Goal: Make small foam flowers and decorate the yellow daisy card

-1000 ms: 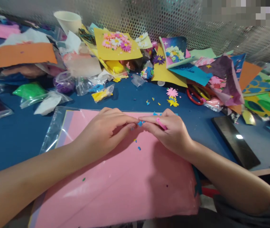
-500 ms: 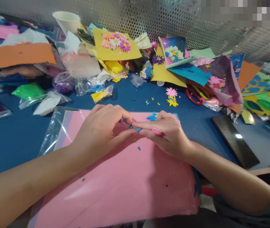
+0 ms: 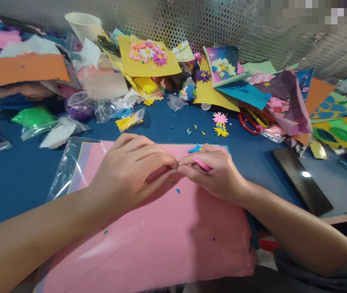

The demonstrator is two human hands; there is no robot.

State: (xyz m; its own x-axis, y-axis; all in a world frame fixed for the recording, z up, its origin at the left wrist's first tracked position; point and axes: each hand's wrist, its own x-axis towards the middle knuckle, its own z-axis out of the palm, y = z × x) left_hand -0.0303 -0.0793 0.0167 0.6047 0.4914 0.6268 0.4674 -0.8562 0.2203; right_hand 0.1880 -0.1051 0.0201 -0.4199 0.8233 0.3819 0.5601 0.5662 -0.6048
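left hand [image 3: 130, 173] and right hand [image 3: 211, 173] meet at the fingertips over a glossy pink craft sheet [image 3: 167, 240], right fingers pinching a slim pink strip [image 3: 202, 164]; anything between the tips seems hidden; low, steady wrists help.

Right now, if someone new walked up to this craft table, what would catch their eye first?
The large pink sheet dominates the front of the blue table, where the left hand and right hand meet at the fingertips, the right hand gripping a small pink piece. Behind them, a yellow card with pink and white flowers stands out, with red-handled scissors to the right.
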